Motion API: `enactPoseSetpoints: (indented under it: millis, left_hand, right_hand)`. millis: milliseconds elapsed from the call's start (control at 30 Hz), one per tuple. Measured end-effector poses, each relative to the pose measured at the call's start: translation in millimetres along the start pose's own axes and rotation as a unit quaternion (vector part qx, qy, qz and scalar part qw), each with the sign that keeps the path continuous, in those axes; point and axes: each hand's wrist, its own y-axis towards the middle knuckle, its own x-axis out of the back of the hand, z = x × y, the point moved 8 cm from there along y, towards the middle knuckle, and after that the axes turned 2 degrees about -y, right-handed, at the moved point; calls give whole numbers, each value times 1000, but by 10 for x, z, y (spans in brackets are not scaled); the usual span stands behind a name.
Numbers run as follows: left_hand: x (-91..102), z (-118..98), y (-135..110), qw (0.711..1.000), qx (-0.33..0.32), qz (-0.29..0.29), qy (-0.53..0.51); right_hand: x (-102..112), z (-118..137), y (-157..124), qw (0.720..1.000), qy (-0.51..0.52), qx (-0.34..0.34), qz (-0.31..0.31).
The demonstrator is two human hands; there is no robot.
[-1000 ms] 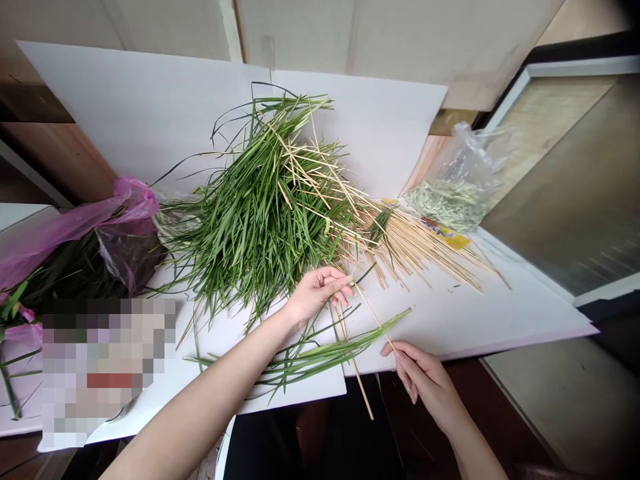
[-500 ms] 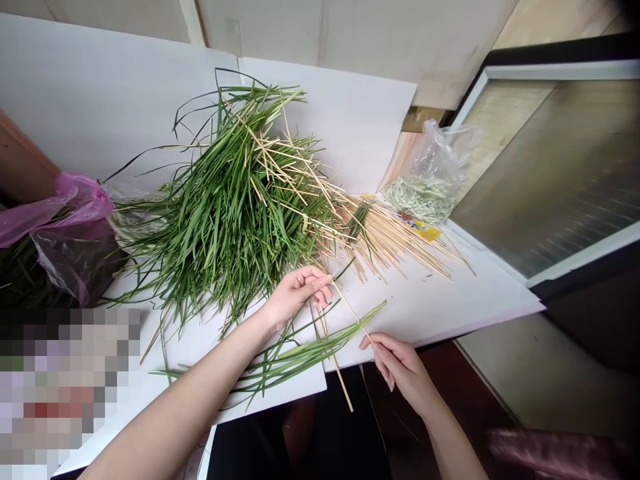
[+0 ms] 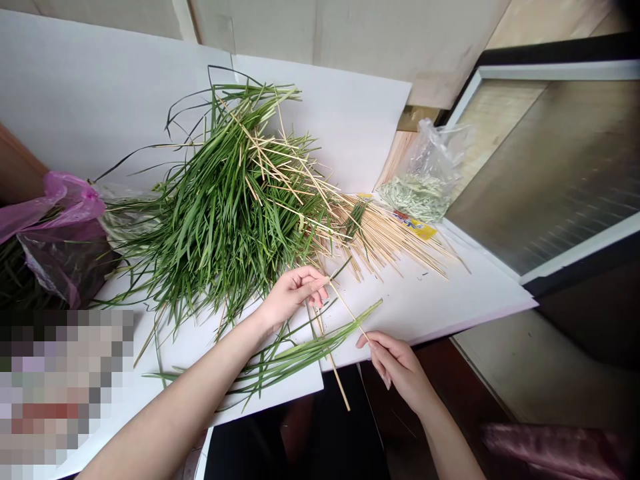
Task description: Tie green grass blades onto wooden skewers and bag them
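Note:
My left hand (image 3: 294, 297) is curled around the upper end of a thin bamboo skewer (image 3: 347, 310), and green leaf blades (image 3: 295, 357) run beneath that wrist. My right hand (image 3: 395, 363) pinches the skewer's lower part, where the leaves cross it. A second skewer (image 3: 333, 367) slants down past the white board's edge below my left hand. Just beyond my left hand lies a large heap of long green leaves (image 3: 225, 207), mixed with loose sticks. A spread of bamboo skewers (image 3: 385, 243) fans out to its right.
White boards (image 3: 417, 310) form the work surface. A clear bag of pale green cuttings (image 3: 420, 197) and a yellow packet (image 3: 415, 225) lie at the back right. A pink-and-dark plastic bag (image 3: 60, 227) sits at left; a pixelated patch hides the lower left corner.
The whole scene has shifted slightly left in view. Both hands keep their hold on the skewer, with no clear change in their grip.

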Motion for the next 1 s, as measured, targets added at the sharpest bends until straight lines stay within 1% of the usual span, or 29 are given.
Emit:
enactPoseSetpoints:
  millis: [133, 400, 833, 1000]
  left_hand:
    - [-3, -4, -6, 1000, -5, 5, 1]
    - [41, 36, 8, 1000, 0, -4, -13]
    - [-8, 54, -3, 1000, 8, 16, 4]
    - [65, -10, 2, 1000, -5, -20, -15]
  right_hand:
    - [3, 1, -2, 1000, 3, 0, -3]
    - [8, -8, -6, 1000, 4, 3, -1]
    - [10, 11, -3, 1000, 3, 3, 0]
    - [15, 17, -2, 1000, 0, 1, -8]
